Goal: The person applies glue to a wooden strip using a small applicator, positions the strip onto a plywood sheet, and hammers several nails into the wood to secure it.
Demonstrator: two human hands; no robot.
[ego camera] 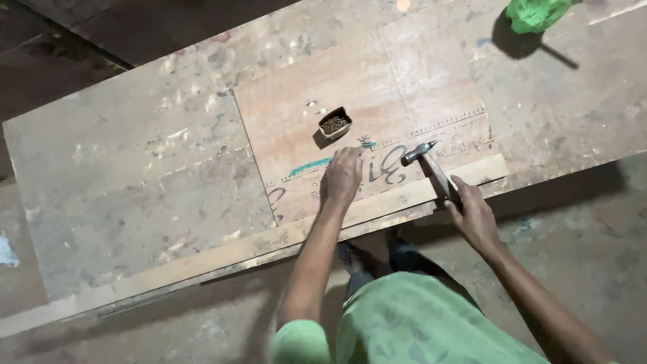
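My right hand (472, 214) grips the wooden handle of a hammer (427, 164); its metal head hovers just above a reddish plywood sheet (377, 94) near the front edge. My left hand (342, 174) rests on the same sheet a little to the left of the hammer head, fingers curled down; whether it pinches a nail is hidden. A small open tin of nails (335, 123) sits just beyond my left hand. A thin wooden strip (222, 253) runs along the near edge of the sheet.
The sheet lies on a worn, paint-flecked workbench (121, 189). A green plastic bag (536, 13) lies at the far right. Below the bench edge is a dusty concrete floor (579, 222), with my legs and green clothing in view.
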